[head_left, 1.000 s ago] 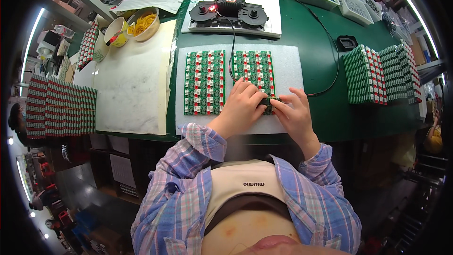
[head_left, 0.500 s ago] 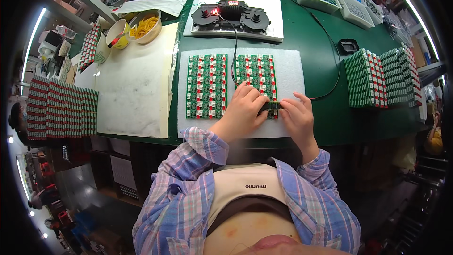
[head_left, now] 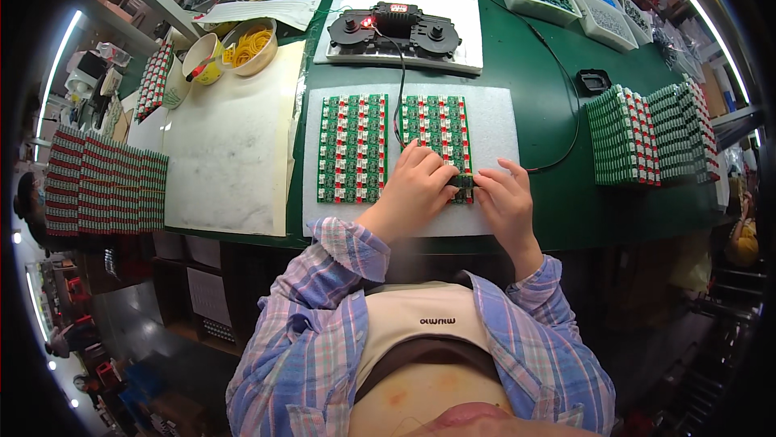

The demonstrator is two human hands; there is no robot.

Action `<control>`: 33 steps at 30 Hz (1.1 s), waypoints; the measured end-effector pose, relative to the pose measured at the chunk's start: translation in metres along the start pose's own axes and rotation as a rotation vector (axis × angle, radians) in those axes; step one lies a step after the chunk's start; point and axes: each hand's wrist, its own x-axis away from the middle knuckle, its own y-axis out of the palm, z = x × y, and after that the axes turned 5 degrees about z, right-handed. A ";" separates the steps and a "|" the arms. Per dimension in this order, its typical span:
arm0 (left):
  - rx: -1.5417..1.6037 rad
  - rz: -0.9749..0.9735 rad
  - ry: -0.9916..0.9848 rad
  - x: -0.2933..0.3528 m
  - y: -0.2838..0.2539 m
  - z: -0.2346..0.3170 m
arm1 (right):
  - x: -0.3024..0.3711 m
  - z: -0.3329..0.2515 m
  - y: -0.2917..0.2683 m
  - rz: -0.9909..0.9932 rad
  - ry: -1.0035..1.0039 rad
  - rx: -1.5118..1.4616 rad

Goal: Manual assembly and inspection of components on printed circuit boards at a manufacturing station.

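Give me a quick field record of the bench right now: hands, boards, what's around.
left hand: resting on the right circuit board panel, lower edge
right hand: at the same panel's lower right corner, fingertips meeting the left hand's
second panel: left circuit board panel, untouched
surface: white foam sheet on green table
behind: black device with red light
right side: stacked boards

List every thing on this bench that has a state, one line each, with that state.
Left hand: resting on the right circuit panel, fingers bent.
Right hand: at that panel's lower right corner, pinching a small dark part.
Right circuit panel: flat on white foam, partly covered by hands.
Left circuit panel: flat, untouched.
Black device: red light on, cable attached.
Yellow bowl: filled with rubber bands.
Stacked boards: standing on edge in rows.
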 end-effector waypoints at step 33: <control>-0.041 0.067 0.061 0.016 -0.004 0.019 | 0.012 0.008 -0.011 -0.032 -0.014 -0.115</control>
